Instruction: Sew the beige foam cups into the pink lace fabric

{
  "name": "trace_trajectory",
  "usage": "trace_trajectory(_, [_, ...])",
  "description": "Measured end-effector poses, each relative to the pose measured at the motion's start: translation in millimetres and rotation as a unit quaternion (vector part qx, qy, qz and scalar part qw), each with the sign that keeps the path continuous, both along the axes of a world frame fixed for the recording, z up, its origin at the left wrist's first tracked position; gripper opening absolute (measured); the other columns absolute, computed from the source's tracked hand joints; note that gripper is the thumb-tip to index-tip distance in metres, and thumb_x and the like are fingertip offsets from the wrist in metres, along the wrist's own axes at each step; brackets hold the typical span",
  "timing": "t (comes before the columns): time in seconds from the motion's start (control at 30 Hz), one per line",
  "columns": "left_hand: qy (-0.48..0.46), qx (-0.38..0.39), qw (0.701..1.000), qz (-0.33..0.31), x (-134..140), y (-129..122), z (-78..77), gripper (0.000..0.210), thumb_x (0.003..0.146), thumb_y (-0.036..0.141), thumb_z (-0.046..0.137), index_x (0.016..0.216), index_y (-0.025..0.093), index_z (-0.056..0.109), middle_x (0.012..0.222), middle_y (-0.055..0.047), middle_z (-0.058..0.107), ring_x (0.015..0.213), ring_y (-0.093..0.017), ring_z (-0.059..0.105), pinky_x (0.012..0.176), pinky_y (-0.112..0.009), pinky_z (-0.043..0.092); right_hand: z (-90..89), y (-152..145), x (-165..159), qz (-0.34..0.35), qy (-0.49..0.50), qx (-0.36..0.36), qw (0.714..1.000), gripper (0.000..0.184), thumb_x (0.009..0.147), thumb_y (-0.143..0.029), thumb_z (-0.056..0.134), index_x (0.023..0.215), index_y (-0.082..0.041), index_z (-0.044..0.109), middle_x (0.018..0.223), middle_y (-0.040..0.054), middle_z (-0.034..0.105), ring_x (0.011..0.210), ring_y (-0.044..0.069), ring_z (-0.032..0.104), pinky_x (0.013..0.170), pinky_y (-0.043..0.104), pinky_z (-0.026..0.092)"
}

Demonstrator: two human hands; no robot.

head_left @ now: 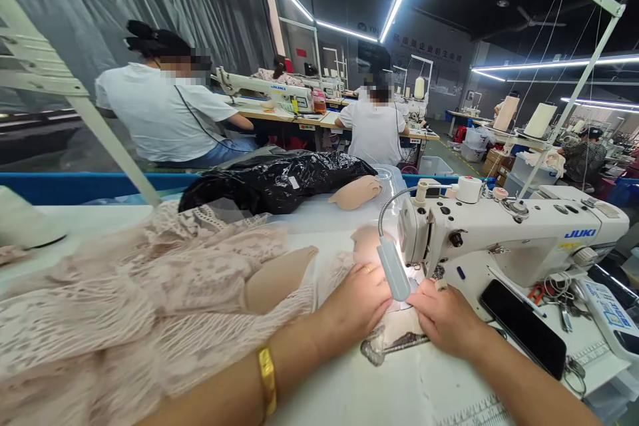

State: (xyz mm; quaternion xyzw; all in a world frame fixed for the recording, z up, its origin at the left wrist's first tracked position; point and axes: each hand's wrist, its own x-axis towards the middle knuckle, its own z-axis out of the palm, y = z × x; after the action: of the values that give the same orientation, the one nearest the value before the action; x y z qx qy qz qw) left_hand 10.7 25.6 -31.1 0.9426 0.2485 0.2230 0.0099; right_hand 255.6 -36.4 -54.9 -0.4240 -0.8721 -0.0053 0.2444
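Beside the needle area of the white sewing machine (504, 229), my left hand (357, 299) presses down with bent fingers on beige fabric (368, 244). My right hand (444, 316) faces it, thumb and fingers pinched together at the fabric's near edge. A grey lamp head (393, 273) on a flexible neck hangs between the hands and hides some left fingertips and the needle. Pale pink lace fabric (150, 306) spreads over the table to the left, with a beige cup-shaped piece (279, 279) lying among it.
Behind the machine are a black plastic bag (279, 180) and another beige piece (355, 193) on a clear plastic surface. To the right lie a black phone (524, 326), keys (575, 373) and a control panel (609, 313). Two people in white shirts sit at machines ahead.
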Motion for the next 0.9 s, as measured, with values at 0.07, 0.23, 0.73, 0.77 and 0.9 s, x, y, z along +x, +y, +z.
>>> trace_trajectory(0.07, [0.003,-0.012,1.000,0.015,-2.0,-2.8,-1.2,0.023,0.094,0.002,0.048,0.089,0.020,0.062,0.090,-0.007,0.069,0.083,-0.026,0.061,0.077,-0.038,0.044,2.3,-2.5,-1.6,0.008,0.045,-0.015,0.999,0.026,0.095,-0.007,0.052,0.106,-0.024,0.069,0.086,0.0031,0.065,0.076,0.021,0.055,0.074,0.031,0.042])
trace_trajectory(0.23, [-0.004,-0.040,0.998,0.037,-18.5,-21.5,-6.8,0.028,0.098,0.002,0.040,0.103,0.021,0.061,0.093,-0.005,0.069,0.082,-0.023,0.063,0.078,-0.034,0.049,20.0,-20.0,-22.8,-0.030,0.237,-0.276,0.931,0.019,0.103,-0.028,0.056,0.118,-0.024,0.067,0.087,0.0007,0.070,0.076,0.020,0.062,0.072,0.031,0.046])
trace_trajectory(0.73, [-0.048,-0.034,0.996,0.068,-44.2,-49.2,3.6,0.027,0.101,0.009,0.046,0.102,0.021,0.070,0.104,-0.009,0.078,0.097,-0.027,0.072,0.088,-0.039,0.056,19.9,-38.4,-45.5,-0.064,0.508,-0.446,0.734,0.073,0.082,-0.065,0.084,0.132,-0.023,0.052,0.089,0.0013,0.074,0.084,0.024,0.074,0.080,0.038,0.057])
trace_trajectory(0.77, [-0.081,-0.039,0.994,0.057,-47.3,-64.9,-0.1,0.026,0.103,0.013,0.049,0.111,0.024,0.071,0.117,-0.009,0.078,0.109,-0.028,0.072,0.097,-0.040,0.055,21.2,-42.2,-50.9,-0.054,0.532,-0.457,0.711,0.077,0.079,-0.062,0.088,0.134,-0.023,0.051,0.087,0.0003,0.074,0.082,0.023,0.074,0.079,0.037,0.057])
trace_trajectory(0.9, [-0.299,-0.271,0.915,0.009,-43.0,-143.9,-31.5,0.017,0.101,0.040,0.069,0.113,0.031,0.076,0.110,-0.010,0.080,0.101,-0.029,0.075,0.094,-0.039,0.058,23.1,-60.7,-75.6,-0.037,0.600,-0.424,0.677,0.077,0.081,-0.049,0.090,0.142,-0.022,0.052,0.077,-0.0028,0.073,0.070,0.018,0.067,0.072,0.032,0.054])
